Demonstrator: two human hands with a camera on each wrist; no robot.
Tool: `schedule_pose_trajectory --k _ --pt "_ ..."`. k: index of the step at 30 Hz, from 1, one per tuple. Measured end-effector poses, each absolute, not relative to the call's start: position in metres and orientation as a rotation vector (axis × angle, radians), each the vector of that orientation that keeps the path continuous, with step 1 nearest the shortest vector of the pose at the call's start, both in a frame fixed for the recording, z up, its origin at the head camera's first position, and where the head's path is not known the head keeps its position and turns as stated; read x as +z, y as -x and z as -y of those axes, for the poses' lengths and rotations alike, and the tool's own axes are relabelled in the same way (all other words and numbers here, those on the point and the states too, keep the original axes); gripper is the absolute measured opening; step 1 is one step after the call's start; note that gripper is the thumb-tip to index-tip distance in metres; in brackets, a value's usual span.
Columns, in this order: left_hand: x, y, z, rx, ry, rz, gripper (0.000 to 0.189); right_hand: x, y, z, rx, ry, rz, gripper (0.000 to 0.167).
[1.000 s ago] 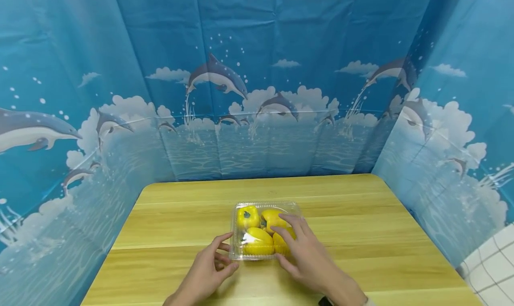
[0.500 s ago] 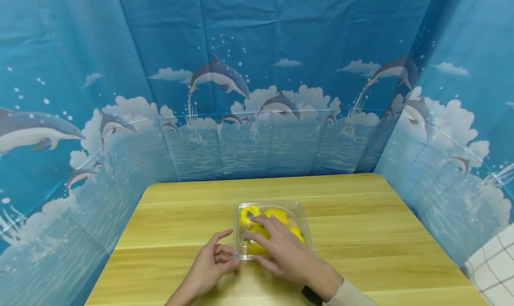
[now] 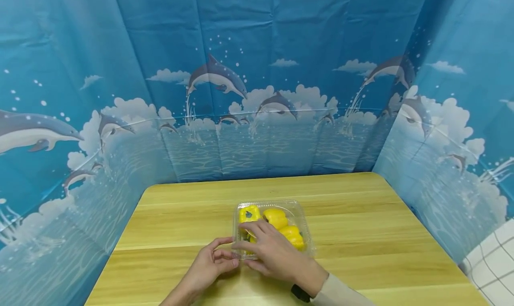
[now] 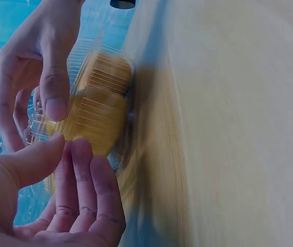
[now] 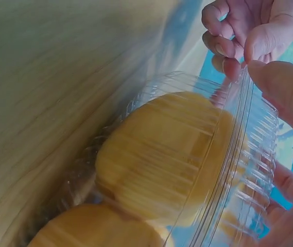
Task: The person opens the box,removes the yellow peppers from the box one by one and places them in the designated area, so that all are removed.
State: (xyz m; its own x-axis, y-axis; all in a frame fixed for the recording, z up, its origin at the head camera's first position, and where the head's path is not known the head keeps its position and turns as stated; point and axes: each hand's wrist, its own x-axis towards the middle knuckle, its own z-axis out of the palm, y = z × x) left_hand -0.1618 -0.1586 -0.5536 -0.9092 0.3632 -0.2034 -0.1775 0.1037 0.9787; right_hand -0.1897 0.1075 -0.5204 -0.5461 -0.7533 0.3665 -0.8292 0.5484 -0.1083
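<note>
A clear ribbed plastic clamshell container (image 3: pixel 300 219) sits with its lid down, and yellow bell peppers (image 3: pixel 292 237) show through it. My left hand (image 3: pixel 210 262) is at its front left corner; in the left wrist view, thumb and fingers of that left hand (image 4: pixel 87 198) pinch the rim. My right hand (image 3: pixel 275 254) lies over the front of the lid, hiding much of one pepper. Seen from the right wrist, the thumb of the right hand (image 5: pixel 290 98) touches the rim close to the left fingertips, and its other fingers spread across the lid.
The container stands on a light wood-grain table (image 3: pixel 361 225). Blue dolphin-print sheets (image 3: pixel 265 150) rise behind the table and on both sides. A white surface with dark grid lines (image 3: pixel 494 266) lies beyond the right edge.
My right hand has slid left across the lid toward the front left corner, uncovering the right-hand peppers. The left hand remains at that corner, its fingers drawn closer on the rim.
</note>
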Motion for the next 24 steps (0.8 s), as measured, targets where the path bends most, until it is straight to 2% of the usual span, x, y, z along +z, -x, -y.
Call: schedule_pose_trajectory --k 13,24 --pt "-0.5601 0.1613 0.1558 1.987 -0.064 -1.707 0.054 -0.5257 0.193 -0.1034 0.369 -1.304 2.433 0.029" --pt "-0.5581 0.1601 0.1544 1.982 -0.004 -1.728 0.044 -0.5296 0.1928 -0.1015 0.403 -1.267 2.436 0.022"
